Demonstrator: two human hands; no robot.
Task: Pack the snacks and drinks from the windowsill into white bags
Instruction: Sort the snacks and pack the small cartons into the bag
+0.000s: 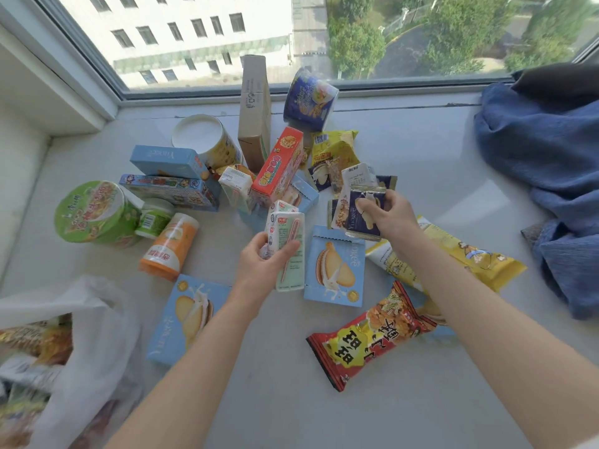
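I am gripping a pale drink carton (287, 251) in my left hand (259, 264) and pinching a few small dark biscuit packets (364, 212) in my right hand (392, 215), gathering from the middle of the windowsill (421, 150) so both loads can go together into the white bag (97, 335) lying open at its near left corner

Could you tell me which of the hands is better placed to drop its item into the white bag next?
Probably left: the left hand holds a pale drink carton, nearer the white plastic bag at lower left.
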